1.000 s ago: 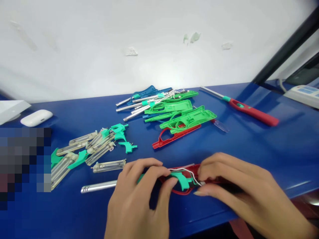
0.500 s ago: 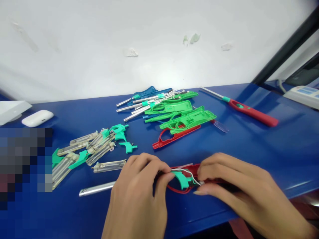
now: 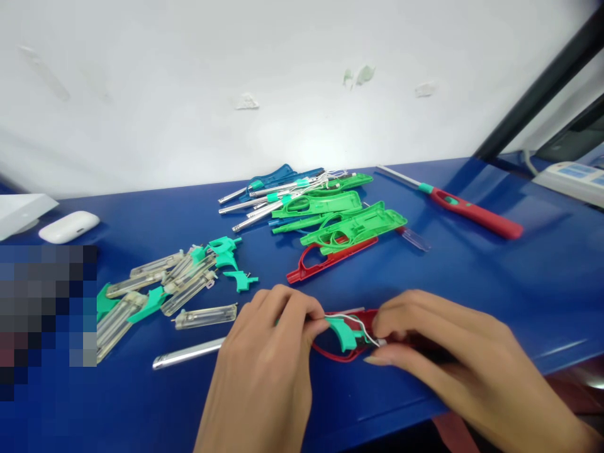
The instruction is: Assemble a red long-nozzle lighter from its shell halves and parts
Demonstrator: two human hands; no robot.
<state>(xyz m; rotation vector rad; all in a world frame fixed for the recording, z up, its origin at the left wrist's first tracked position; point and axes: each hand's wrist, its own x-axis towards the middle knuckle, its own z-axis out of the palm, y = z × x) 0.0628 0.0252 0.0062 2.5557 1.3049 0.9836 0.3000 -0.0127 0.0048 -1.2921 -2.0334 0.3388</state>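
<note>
A red lighter shell (image 3: 346, 358) lies on the blue table between my hands. In it sit a curved teal trigger (image 3: 346, 335) and a white wire (image 3: 355, 319) that arches over the trigger. My left hand (image 3: 267, 355) pinches the wire at the shell's left part, its thumb against its forefinger. Past that hand's left side sticks out a silver metal tube (image 3: 189, 353), its other end hidden. My right hand (image 3: 443, 346) is closed over the shell's right part, thumb and forefinger on the wire's other end. The shell's right end is mostly covered.
Behind lie green shell halves (image 3: 358, 226), a red half (image 3: 333, 259) and silver tubes with wires (image 3: 255, 217). Clear fuel tanks (image 3: 205, 316) and teal triggers (image 3: 240, 280) are at left. A whole red lighter (image 3: 476, 214) rests at right, a white case (image 3: 69, 227) far left.
My left hand has shifted slightly, and the silver tube's exposed end is tilted a little more. My right hand stays almost where it was. The view has moved a little.
</note>
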